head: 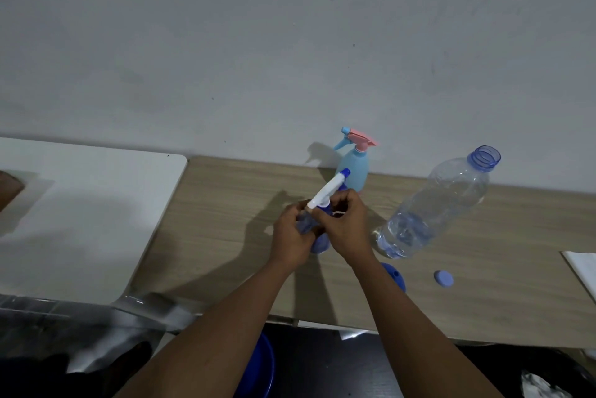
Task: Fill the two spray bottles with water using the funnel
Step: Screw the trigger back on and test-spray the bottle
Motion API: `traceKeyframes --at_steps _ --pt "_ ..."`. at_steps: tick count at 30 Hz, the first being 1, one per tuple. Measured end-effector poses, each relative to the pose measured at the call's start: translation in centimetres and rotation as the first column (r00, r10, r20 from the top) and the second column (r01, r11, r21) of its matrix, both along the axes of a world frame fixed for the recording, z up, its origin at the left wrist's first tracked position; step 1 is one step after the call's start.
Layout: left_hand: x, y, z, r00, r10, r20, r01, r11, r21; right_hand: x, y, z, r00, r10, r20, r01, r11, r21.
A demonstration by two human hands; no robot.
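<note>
A blue spray bottle (319,244) with a white and blue trigger head (327,193) stands on the wooden table (225,204). My left hand (292,235) grips its body. My right hand (346,226) is curled round the neck just under the trigger head. Behind them, near the wall, stands a light blue spray bottle (354,172) with a pink and blue trigger on it. To the right, an uncapped clear water bottle (435,204) holds some water in its lower part. A blue funnel (395,275) lies behind my right forearm, partly hidden.
A blue bottle cap (443,277) lies on the table right of the funnel. A white table (80,204) adjoins on the left. A white sheet (583,268) sits at the right edge. A blue bucket (263,368) stands below the table's front edge.
</note>
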State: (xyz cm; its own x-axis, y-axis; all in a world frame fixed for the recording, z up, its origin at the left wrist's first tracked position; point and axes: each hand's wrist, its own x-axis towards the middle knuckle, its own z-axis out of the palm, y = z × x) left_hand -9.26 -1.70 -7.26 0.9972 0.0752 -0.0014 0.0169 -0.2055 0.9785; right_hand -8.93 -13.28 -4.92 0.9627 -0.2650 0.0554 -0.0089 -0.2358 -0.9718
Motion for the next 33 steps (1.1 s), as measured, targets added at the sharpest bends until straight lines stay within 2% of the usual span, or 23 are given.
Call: traceKeyframes --at_steps 2,6,10,13,15,17,21,25,28,31,33 --pt "0.0 0.0 0.1 1.0 -0.004 0.009 0.004 1.0 -0.005 -0.1 0.0 0.3 1.0 0.015 0.01 -0.015 1.0 0.009" --pt "0.1 0.1 0.0 1.0 -0.023 0.007 0.023 1.0 0.002 0.2 -0.3 -0.2 0.997 0.069 0.044 -0.065 0.995 -0.077" --pt "0.2 0.1 -0.1 1.0 -0.001 -0.026 0.001 1.0 0.016 -0.1 -0.2 -0.1 0.999 -0.024 -0.039 0.025 0.999 0.023" --pt "0.2 0.1 -0.1 1.0 -0.006 -0.028 0.007 1.0 0.019 -0.8 -0.5 0.3 0.998 0.039 0.046 -0.04 0.999 0.029" --pt "0.2 0.1 -0.2 0.999 -0.004 -0.034 0.005 1.0 0.024 -0.9 -0.5 0.4 0.992 0.086 0.097 -0.085 0.996 -0.021" --pt "0.2 0.1 -0.3 0.999 0.011 -0.042 -0.01 0.999 0.034 -0.6 -0.3 0.2 0.995 0.063 0.076 -0.061 0.998 -0.034" --pt "0.3 0.0 -0.3 0.999 0.016 -0.029 -0.015 0.999 0.03 -0.8 -0.2 -0.1 0.999 -0.044 -0.002 0.044 0.996 0.071" --pt "0.3 0.2 -0.5 0.999 0.009 -0.053 -0.007 0.999 0.035 -1.2 -0.2 0.3 0.993 0.056 0.102 -0.056 0.998 0.002" --pt "0.5 0.3 -0.6 0.998 0.007 -0.061 -0.005 0.999 0.04 -0.6 0.2 0.1 0.997 0.028 0.066 -0.025 0.999 -0.04" --pt "0.4 0.3 -0.4 0.999 0.009 -0.045 -0.007 0.998 0.063 -0.7 0.3 0.0 0.998 -0.06 -0.014 0.06 0.997 0.042" --pt "0.3 0.3 -0.5 0.999 0.004 -0.044 -0.002 0.999 0.053 -1.0 0.1 0.0 0.999 -0.018 0.026 0.017 0.999 0.032"
